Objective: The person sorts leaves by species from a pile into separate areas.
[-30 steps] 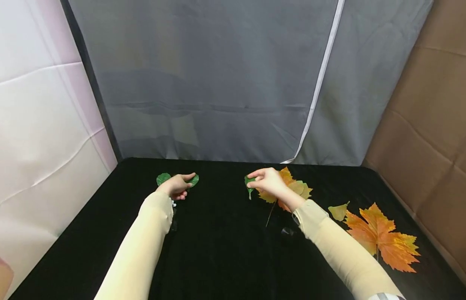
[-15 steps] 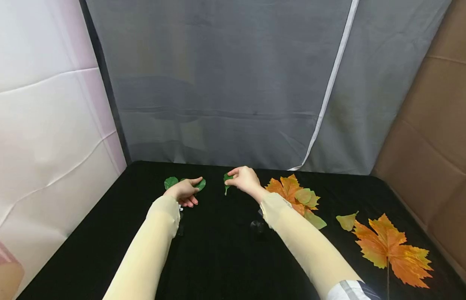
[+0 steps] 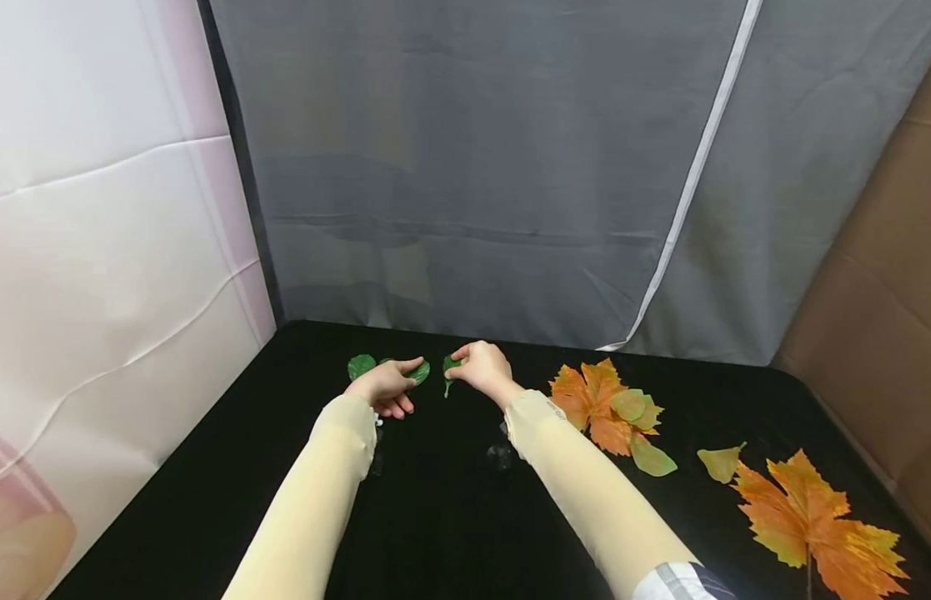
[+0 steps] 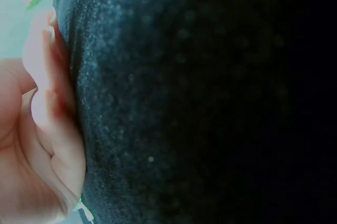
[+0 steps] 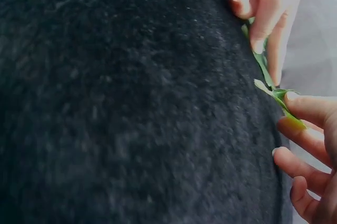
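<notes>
In the head view my left hand (image 3: 386, 389) is low over the black cloth, thumb and forefinger on a green leaf (image 3: 421, 372). The right wrist view shows this leaf (image 5: 263, 69) between that thumb and forefinger. Another round green leaf (image 3: 361, 365) lies just beyond the left hand, partly covered by it. Close on the right, my right hand (image 3: 483, 367) pinches a small green leaf (image 3: 449, 385), its stem end pointing down. That leaf's stem (image 5: 261, 85) comes very near the left hand's leaf; whether they touch, I cannot tell.
Right of the right hand lies an orange maple leaf (image 3: 573, 397) with yellow-green leaves (image 3: 651, 458) on and beside it. Farther right are a single yellow-green leaf (image 3: 721, 463) and a second orange maple leaf (image 3: 818, 525). A grey curtain (image 3: 465, 183) hangs behind the black table (image 3: 435, 517).
My right hand has moved left, bringing its green leaf from near the maple leaf to beside the left hand. The left hand stays on its leaf. The head view has swung slightly left.
</notes>
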